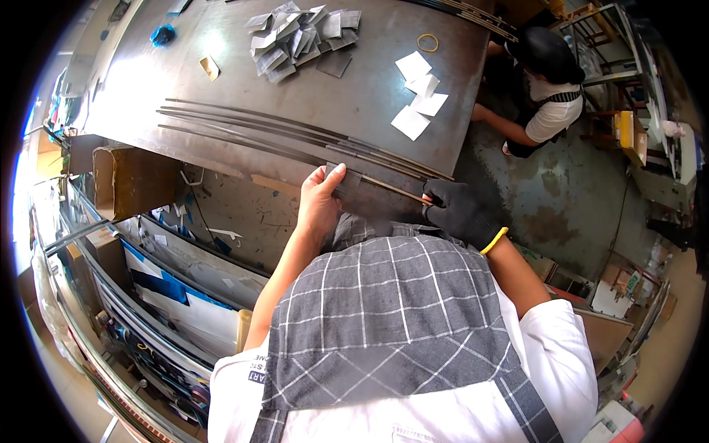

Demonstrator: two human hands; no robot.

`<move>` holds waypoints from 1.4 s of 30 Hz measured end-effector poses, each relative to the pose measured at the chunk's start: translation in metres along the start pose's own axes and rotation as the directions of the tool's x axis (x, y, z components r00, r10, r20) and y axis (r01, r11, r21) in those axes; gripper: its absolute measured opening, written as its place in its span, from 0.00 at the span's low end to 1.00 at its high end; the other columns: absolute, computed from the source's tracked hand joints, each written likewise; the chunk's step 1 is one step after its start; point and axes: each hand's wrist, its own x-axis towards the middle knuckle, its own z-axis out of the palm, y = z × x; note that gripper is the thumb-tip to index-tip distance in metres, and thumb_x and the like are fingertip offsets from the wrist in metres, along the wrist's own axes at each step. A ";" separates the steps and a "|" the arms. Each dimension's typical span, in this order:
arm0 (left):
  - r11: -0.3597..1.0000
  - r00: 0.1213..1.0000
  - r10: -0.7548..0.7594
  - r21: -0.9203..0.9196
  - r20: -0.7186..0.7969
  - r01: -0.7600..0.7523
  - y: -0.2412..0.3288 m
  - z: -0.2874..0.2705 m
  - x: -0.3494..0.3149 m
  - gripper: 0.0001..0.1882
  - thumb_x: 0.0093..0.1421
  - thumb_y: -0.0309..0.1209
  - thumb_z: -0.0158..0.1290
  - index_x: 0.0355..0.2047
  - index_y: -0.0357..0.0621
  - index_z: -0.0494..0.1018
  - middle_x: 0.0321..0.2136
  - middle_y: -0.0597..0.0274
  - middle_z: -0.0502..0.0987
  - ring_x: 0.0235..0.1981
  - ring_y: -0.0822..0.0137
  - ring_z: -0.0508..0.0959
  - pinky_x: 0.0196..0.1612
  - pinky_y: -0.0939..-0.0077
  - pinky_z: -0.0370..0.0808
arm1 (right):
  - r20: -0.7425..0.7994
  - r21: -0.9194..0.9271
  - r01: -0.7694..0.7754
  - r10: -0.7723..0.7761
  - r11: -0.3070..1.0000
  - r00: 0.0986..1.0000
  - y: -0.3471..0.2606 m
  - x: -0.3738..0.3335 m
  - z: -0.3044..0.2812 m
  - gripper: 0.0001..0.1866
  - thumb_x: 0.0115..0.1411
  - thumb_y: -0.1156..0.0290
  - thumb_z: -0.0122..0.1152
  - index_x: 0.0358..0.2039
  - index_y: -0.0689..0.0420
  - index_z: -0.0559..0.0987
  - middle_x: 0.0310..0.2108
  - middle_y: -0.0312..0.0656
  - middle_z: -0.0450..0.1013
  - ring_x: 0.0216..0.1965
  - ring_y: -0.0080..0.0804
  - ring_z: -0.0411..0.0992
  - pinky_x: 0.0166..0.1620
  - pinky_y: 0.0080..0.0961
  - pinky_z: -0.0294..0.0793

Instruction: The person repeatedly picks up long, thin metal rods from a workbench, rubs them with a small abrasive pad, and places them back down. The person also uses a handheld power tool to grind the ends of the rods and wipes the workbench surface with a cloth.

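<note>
1. black-gloved right hand (pixel 459 212): its fingers are closed on a thin rod (pixel 393 190).
2. the bare left hand (pixel 320 199), apart from the right, pinches a dark grey piece (pixel 348 183) at the rod; i cannot tell whether the piece wraps around it.
3. the rod slants over the near edge of a metal table (pixel 354 103).
4. more rods (pixel 336 139) lie just beyond it.
5. a pile of grey squares (pixel 299 40), white papers (pixel 410 122) and a yellow ring (pixel 436 43) lie farther back.
6. another person (pixel 550 96) is at the table's right side.
</note>
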 end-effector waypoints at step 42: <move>0.971 0.987 0.131 0.212 -0.098 -0.108 -0.011 0.005 -0.001 0.08 0.59 0.31 0.60 0.28 0.41 0.75 0.25 0.67 0.79 0.24 0.79 0.75 0.28 0.83 0.72 | -0.036 -0.271 -0.126 0.121 0.954 0.992 -0.055 0.075 0.040 0.21 0.52 0.50 0.61 0.24 0.58 0.79 0.27 0.51 0.76 0.31 0.51 0.76 0.33 0.42 0.73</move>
